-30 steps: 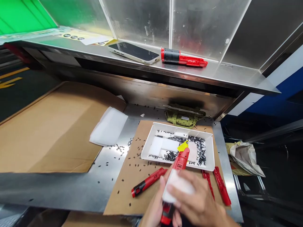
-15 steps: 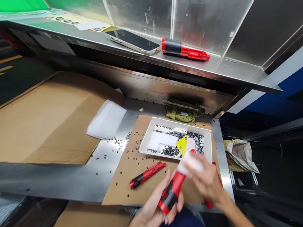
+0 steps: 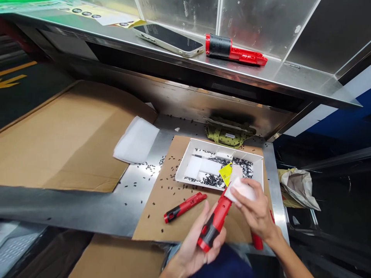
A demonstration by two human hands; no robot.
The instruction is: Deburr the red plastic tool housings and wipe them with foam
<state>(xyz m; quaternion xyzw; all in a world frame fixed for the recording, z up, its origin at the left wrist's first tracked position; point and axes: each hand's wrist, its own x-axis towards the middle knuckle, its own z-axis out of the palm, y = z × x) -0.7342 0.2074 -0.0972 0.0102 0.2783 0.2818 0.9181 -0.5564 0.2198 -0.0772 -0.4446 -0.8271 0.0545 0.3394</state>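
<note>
My left hand (image 3: pixel 199 243) is wrapped round the lower end of a red and black plastic housing (image 3: pixel 216 220), which tilts up to the right. Pinched in my right hand (image 3: pixel 256 212) is a white wiping cloth (image 3: pixel 242 190), pressed against the housing's upper end and covering its tip. A similar red and black housing (image 3: pixel 185 206) lies on the cardboard to the left. Another red part (image 3: pixel 257 240) shows partly beneath my right forearm. Just beyond my hands stands a white tray (image 3: pixel 182 173) with small black pieces, white blocks and a yellow tag (image 3: pixel 225 173).
Small black pieces are scattered over the cardboard sheet (image 3: pixel 150 216) and metal bench. A stack of white sheets (image 3: pixel 136 141) rests by a large cardboard piece (image 3: pixel 58 139). Behind the tray sits a green pouch (image 3: pixel 228 135). The shelf above holds a phone (image 3: pixel 171 38) and a red-black part (image 3: pixel 234 50).
My right hand and the cloth, blurred before, now show sharply at the housing's upper end. The cloth has shifted slightly, baring more of the housing. The whole view has moved a little.
</note>
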